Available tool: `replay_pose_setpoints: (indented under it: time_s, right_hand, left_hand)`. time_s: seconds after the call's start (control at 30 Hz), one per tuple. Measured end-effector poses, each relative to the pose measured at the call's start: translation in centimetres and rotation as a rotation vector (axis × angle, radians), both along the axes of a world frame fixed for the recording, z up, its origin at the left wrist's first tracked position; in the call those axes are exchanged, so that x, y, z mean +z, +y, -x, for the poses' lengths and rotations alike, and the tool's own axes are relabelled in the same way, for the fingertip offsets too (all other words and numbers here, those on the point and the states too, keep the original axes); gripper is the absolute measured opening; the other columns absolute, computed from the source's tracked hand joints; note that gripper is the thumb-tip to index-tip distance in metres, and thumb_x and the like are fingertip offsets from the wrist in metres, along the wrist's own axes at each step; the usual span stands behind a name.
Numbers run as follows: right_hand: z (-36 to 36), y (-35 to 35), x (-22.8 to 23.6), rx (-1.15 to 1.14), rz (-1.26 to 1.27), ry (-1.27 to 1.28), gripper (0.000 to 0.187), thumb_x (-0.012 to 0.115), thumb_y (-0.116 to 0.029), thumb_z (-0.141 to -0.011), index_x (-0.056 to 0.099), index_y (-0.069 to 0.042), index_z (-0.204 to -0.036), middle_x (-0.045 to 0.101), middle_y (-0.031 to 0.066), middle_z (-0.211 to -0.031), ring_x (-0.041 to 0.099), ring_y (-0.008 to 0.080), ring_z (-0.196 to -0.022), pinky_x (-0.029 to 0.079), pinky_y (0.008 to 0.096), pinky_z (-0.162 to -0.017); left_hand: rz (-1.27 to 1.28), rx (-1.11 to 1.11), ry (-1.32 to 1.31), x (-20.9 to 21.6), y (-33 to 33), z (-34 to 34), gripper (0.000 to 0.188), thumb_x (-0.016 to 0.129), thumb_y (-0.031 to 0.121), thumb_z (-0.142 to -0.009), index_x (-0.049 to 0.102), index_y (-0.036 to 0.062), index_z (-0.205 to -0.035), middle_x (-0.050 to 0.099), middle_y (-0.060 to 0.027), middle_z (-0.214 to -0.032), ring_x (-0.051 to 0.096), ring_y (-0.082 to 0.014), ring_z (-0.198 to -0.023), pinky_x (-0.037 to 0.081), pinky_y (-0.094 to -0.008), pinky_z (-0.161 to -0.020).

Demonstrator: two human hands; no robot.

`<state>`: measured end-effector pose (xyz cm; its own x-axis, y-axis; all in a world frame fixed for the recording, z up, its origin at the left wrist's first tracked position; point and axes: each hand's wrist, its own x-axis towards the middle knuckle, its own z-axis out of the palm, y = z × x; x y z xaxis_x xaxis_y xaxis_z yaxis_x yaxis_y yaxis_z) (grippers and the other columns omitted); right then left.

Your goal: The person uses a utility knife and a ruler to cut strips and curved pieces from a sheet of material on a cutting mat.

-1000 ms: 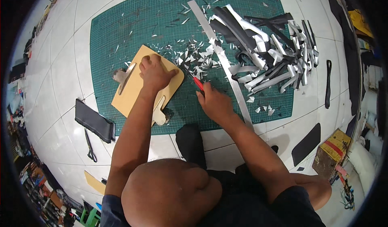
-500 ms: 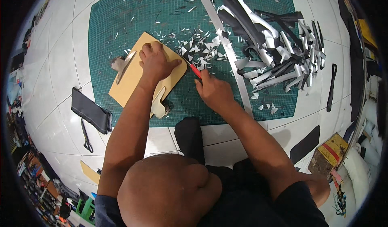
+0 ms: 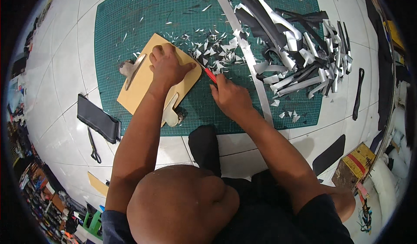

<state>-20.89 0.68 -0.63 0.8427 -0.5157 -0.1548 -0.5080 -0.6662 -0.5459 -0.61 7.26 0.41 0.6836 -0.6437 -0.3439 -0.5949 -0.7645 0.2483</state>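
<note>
My left hand (image 3: 167,66) presses down on a tan, round-cornered board (image 3: 141,85), its thumb spread away from the bent fingers. Two metal clips grip the board: one clip (image 3: 132,71) on its left edge, the other clip (image 3: 170,113) near its lower edge. In my right hand (image 3: 232,97) is a slim red-handled cutting knife (image 3: 210,75), its tip end close to the board's rounded right corner. The blade itself is too small to make out. Beneath everything lies a green gridded cutting mat (image 3: 173,9).
Small black and silver offcuts (image 3: 217,53) litter the mat beyond the knife. A long metal ruler (image 3: 249,57) separates them from a heap of black and silver strips (image 3: 299,48). Folded dark material (image 3: 99,119) and scissors (image 3: 94,150) lie left on the tiled floor (image 3: 56,96).
</note>
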Motion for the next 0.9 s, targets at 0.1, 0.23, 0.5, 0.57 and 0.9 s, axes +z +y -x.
replay_pose_setpoints:
  time_s: [0.1, 0.23, 0.5, 0.57, 0.9]
  right_hand:
    - [-0.3, 0.1, 0.2, -0.008, -0.023, 0.073, 0.023, 0.056, -0.025, -0.095, 0.046, -0.005, -0.098, 0.066, 0.0166, -0.074, 0.067, 0.0364, -0.065, 0.055, 0.0473, -0.056]
    - [-0.4, -0.1, 0.3, 0.023, -0.020, 0.109, 0.021, 0.054, -0.024, -0.095, 0.045, -0.005, -0.099, 0.066, 0.0181, -0.075, 0.068, 0.0368, -0.066, 0.055, 0.0480, -0.058]
    - [2.0, -0.7, 1.0, 0.069, 0.068, 0.309, 0.024, 0.053, -0.025, -0.095, 0.044, -0.005, -0.103, 0.067, 0.0189, -0.077, 0.068, 0.0386, -0.070, 0.054, 0.0487, -0.060]
    - [2.1, -0.4, 0.9, 0.082, 0.069, 0.233, 0.024, 0.054, -0.025, -0.095, 0.045, -0.004, -0.102, 0.067, 0.0181, -0.075, 0.068, 0.0375, -0.067, 0.056, 0.0468, -0.059]
    - [0.5, -0.4, 1.9, -0.024, -0.045, 0.133, 0.028, 0.055, -0.031, -0.096, 0.047, -0.005, -0.103, 0.067, 0.0177, -0.078, 0.068, 0.0376, -0.070, 0.055, 0.0487, -0.060]
  left_hand:
    - [0.003, -0.027, -0.033, -0.3, 0.1, 0.1, 0.088, 0.085, 0.049, -0.067, 0.042, 0.0000, -0.127, 0.041, -0.0261, -0.125, 0.041, -0.0446, -0.118, 0.037, -0.0513, -0.101]
    - [0.017, 0.010, -0.007, -0.9, 0.3, -0.3, 0.086, 0.085, 0.046, -0.067, 0.043, 0.0049, -0.129, 0.036, -0.0217, -0.129, 0.037, -0.0435, -0.123, 0.041, -0.0592, -0.093]
    - [-0.026, 0.001, 0.015, -0.1, -0.6, -0.2, 0.086, 0.085, 0.048, -0.066, 0.046, 0.0059, -0.130, 0.035, -0.0237, -0.134, 0.037, -0.0441, -0.125, 0.041, -0.0580, -0.095]
    - [0.013, -0.043, -0.046, -1.3, 0.0, -0.8, 0.084, 0.085, 0.048, -0.066, 0.048, 0.0061, -0.129, 0.034, -0.0236, -0.136, 0.037, -0.0440, -0.126, 0.041, -0.0580, -0.095]
    - [0.049, -0.019, -0.016, -0.3, 0.2, 0.0, 0.083, 0.084, 0.047, -0.067, 0.047, 0.0046, -0.128, 0.037, -0.0218, -0.132, 0.037, -0.0430, -0.126, 0.042, -0.0586, -0.095]
